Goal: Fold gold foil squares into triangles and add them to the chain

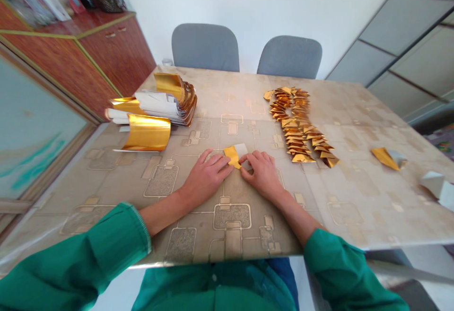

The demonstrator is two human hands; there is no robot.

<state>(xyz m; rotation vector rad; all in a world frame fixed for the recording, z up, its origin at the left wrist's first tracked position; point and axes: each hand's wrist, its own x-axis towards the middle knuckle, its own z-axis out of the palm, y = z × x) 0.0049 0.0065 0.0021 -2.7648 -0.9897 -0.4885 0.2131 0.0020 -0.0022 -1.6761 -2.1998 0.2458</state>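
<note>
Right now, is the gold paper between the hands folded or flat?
Folded: the gold foil paper bends along a slanted crease.

Nothing legible anywhere in view, not a word, not a numeral! Up at 10 o'clock, on top of the wooden cabinet [117, 48], a jumble of packaging [53, 4], with what might be printing on it, far too small and blurred to make out.
</note>
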